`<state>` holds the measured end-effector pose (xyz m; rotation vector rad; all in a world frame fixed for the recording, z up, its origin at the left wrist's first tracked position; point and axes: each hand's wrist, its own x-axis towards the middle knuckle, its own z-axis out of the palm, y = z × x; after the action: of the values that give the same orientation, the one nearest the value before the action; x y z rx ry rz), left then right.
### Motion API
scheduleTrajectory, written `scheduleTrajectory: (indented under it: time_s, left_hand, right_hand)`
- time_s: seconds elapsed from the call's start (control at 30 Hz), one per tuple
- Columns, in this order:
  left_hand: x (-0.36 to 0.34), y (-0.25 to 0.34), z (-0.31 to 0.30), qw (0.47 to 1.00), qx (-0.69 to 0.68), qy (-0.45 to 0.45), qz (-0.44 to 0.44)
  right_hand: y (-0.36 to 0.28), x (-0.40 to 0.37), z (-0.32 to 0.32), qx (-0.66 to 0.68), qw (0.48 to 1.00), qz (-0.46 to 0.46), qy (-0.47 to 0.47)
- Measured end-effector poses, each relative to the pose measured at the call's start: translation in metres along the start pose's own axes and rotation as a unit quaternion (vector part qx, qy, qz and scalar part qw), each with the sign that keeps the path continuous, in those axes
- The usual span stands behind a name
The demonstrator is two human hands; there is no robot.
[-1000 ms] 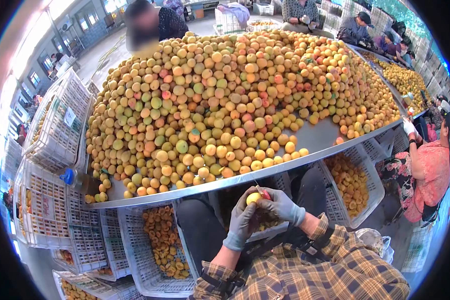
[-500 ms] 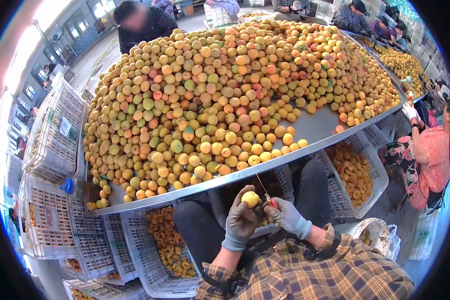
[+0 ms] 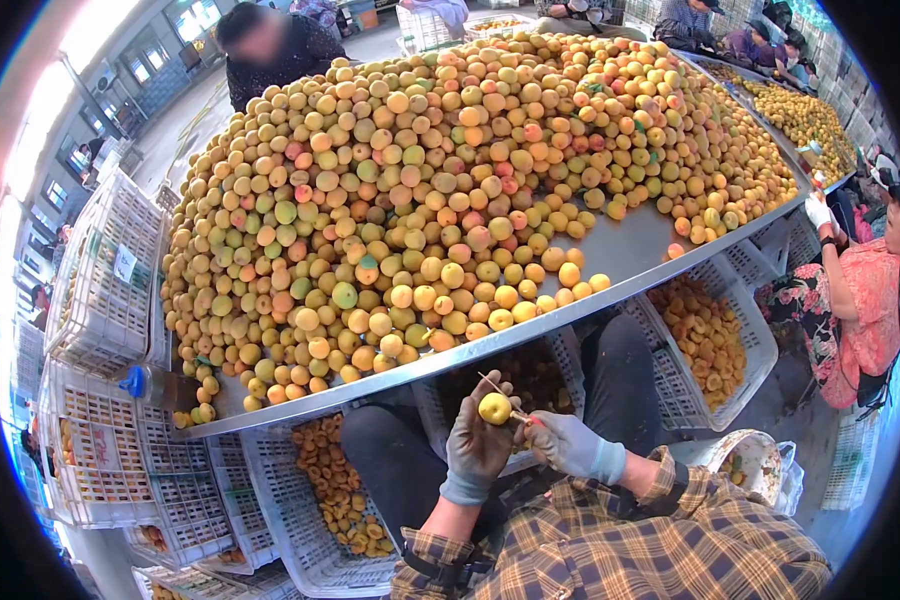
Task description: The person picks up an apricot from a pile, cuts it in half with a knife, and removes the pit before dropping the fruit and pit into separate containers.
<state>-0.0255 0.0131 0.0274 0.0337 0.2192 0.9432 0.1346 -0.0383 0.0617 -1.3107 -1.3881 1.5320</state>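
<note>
In a gloved grip, my left hand (image 3: 475,452) holds a yellow apricot (image 3: 494,408) between thumb and fingers, below the table's near edge. My right hand (image 3: 573,447), also gloved, is closed around a thin-bladed knife (image 3: 532,421) with a red handle. The knife is right at the apricot's right side; part of its blade is hidden. Just beyond the hands, a large heap of apricots (image 3: 400,200) covers much of the metal table (image 3: 625,250).
Crates of halved apricots stand by my knees: the left crate (image 3: 270,490) and the right crate (image 3: 760,365). A dark-filled crate (image 3: 568,350) sits between my legs. A white bucket (image 3: 760,455) is at right. Stacked crates (image 3: 100,270) line the left; people sit around.
The knife has swung from pointing up and away to lying across beside the apricot. Both hands have come closer together, with the apricot slightly lower and turned.
</note>
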Motion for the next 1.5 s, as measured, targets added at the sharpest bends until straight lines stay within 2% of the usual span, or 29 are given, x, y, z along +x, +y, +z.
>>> scheduleTrajectory:
  time_s: [0.03, 0.1, 0.17, 0.23, 0.3, 0.33, 0.37, 0.43, 0.53, 0.67, 0.73, 0.77, 0.83, 0.87, 0.9, 0.93, 0.97, 1.0, 1.03, 1.1, 1.13, 1.17, 1.23, 1.27, 1.3, 1.37, 1.4, 1.47, 1.5]
  left_hand:
    - [0.0, -0.001, 0.0, 1.0, -0.001, 0.0, 0.0]
    - [-0.002, -0.002, 0.0, 0.996, 0.088, 0.014, 0.023]
    - [-0.002, -0.002, 0.003, 0.995, 0.1, 0.014, 0.021]
    - [-0.002, -0.002, 0.002, 0.993, 0.112, 0.013, 0.019]
    - [-0.002, -0.002, -0.002, 0.973, 0.223, 0.039, 0.039]
    - [-0.003, -0.003, -0.004, 0.974, 0.221, 0.04, 0.041]
    - [-0.003, -0.005, -0.005, 0.975, 0.214, 0.053, 0.04]
    - [-0.003, -0.009, -0.008, 0.976, 0.205, 0.066, 0.038]
    - [-0.003, -0.018, -0.016, 0.961, 0.249, 0.091, 0.072]
    - [-0.004, -0.024, -0.023, 0.912, 0.374, 0.108, 0.13]
    - [-0.003, -0.022, -0.026, 0.862, 0.47, 0.107, 0.154]
    - [-0.005, -0.022, -0.027, 0.863, 0.469, 0.112, 0.15]
    - [-0.005, -0.025, -0.03, 0.908, 0.382, 0.116, 0.125]
    - [-0.004, -0.026, -0.031, 0.905, 0.385, 0.126, 0.133]
    - [-0.003, -0.025, -0.035, 0.905, 0.384, 0.128, 0.131]
    - [-0.003, -0.025, -0.039, 0.903, 0.386, 0.133, 0.136]
    - [-0.004, -0.025, -0.042, 0.9, 0.388, 0.138, 0.141]
    - [-0.004, -0.025, -0.04, 0.906, 0.369, 0.153, 0.141]
    - [-0.005, -0.024, -0.039, 0.905, 0.372, 0.153, 0.139]
    - [-0.006, -0.02, -0.035, 0.902, 0.379, 0.166, 0.121]
    - [-0.005, -0.018, -0.043, 0.93, 0.321, 0.153, 0.099]
    - [-0.005, -0.017, -0.042, 0.927, 0.328, 0.146, 0.104]
    - [-0.003, -0.014, -0.034, 0.958, 0.241, 0.139, 0.067]
    - [-0.002, -0.014, -0.031, 0.963, 0.216, 0.14, 0.073]
    - [-0.002, -0.014, -0.027, 0.963, 0.222, 0.137, 0.071]
    - [-0.004, -0.013, -0.023, 0.966, 0.221, 0.108, 0.084]
    - [-0.004, -0.014, -0.026, 0.965, 0.223, 0.108, 0.086]
    - [-0.001, -0.016, -0.035, 0.983, 0.111, 0.121, 0.087]
    - [-0.001, -0.016, -0.031, 0.982, 0.111, 0.122, 0.091]
  right_hand:
    - [0.0, 0.002, 0.001, -0.014, 1.0, -0.006, 0.008]
    - [-0.003, 0.005, 0.0, -0.018, 1.0, -0.001, 0.008]
    - [-0.002, 0.008, 0.002, -0.023, 1.0, 0.003, 0.008]
    - [0.004, 0.013, 0.006, -0.087, 0.995, -0.026, 0.047]
    - [0.003, 0.013, 0.008, -0.111, 0.993, -0.01, 0.045]
    - [0.002, 0.013, 0.009, -0.133, 0.99, 0.005, 0.044]
    - [0.004, 0.014, 0.009, -0.134, 0.99, 0.006, 0.043]
    - [0.012, 0.015, 0.008, -0.034, 0.999, 0.014, 0.016]
    - [0.027, 0.017, 0.014, -0.029, 0.998, 0.056, 0.03]
    - [0.028, 0.016, 0.024, -0.106, 0.991, 0.04, 0.067]
    - [0.023, 0.018, 0.024, 0.131, 0.98, 0.151, 0.022]
    - [0.024, 0.018, 0.021, 0.133, 0.978, 0.157, 0.021]
    - [0.032, 0.016, 0.013, 0.277, 0.916, 0.288, -0.036]
    - [0.037, 0.019, 0.019, 0.241, 0.943, 0.231, -0.007]
    - [0.042, 0.023, 0.024, 0.242, 0.942, 0.234, -0.007]
    - [0.047, 0.027, 0.03, 0.109, 0.985, 0.128, 0.026]
    - [0.05, 0.028, 0.032, -0.028, 0.998, 0.019, 0.058]
    - [0.047, 0.03, 0.03, -0.105, 0.993, 0.027, 0.053]
    - [0.048, 0.031, 0.029, -0.102, 0.993, 0.026, 0.054]
    - [0.053, 0.035, 0.026, -0.222, 0.974, 0.006, 0.049]
    - [0.054, 0.036, 0.025, -0.276, 0.96, 0.002, 0.055]
    - [0.053, 0.036, 0.024, -0.275, 0.96, -0.009, 0.059]
    - [0.047, 0.035, 0.022, -0.4, 0.912, 0.006, 0.084]
    - [0.05, 0.034, 0.022, -0.419, 0.9, -0.056, 0.106]
    - [0.048, 0.032, 0.02, -0.416, 0.9, -0.057, 0.113]
    - [0.041, 0.028, 0.019, -0.409, 0.89, -0.135, 0.151]
    - [0.042, 0.028, 0.019, -0.407, 0.89, -0.138, 0.151]
    - [0.047, 0.026, 0.017, -0.175, 0.953, -0.12, 0.215]
    - [0.047, 0.022, 0.015, -0.175, 0.954, -0.122, 0.212]
